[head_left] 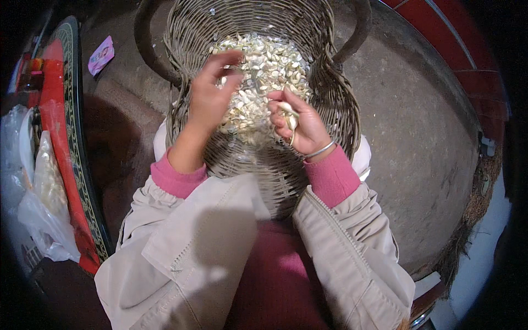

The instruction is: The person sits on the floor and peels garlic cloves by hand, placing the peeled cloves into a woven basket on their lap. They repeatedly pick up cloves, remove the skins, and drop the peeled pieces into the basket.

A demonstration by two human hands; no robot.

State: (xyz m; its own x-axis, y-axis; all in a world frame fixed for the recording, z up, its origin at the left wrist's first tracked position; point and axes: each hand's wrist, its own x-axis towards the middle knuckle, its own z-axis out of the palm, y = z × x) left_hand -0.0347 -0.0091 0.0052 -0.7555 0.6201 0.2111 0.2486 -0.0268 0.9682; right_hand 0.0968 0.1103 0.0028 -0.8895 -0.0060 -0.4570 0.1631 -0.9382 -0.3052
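Observation:
A brown wicker basket [193, 34] stands in front of me, with many pale garlic cloves [280, 63] and bits of skin in its bottom. My right hand [309, 131], with a silver bangle at the wrist, is curled around a few garlic cloves [289, 114] over the basket's right half. Off to the left, my left hand [208, 103] hovers above the loose cloves. Motion blurs its fingers, but thumb and fingers look spread, and I see nothing held between them.
At the left is a red table [55, 66] with a dark patterned rim, bearing clear plastic bags [50, 212] with pale contents. A pink packet [101, 55] lies on the grey floor [418, 137]. Curved handles [147, 41] rise at the basket's sides. Red tiles [434, 33] line the far right.

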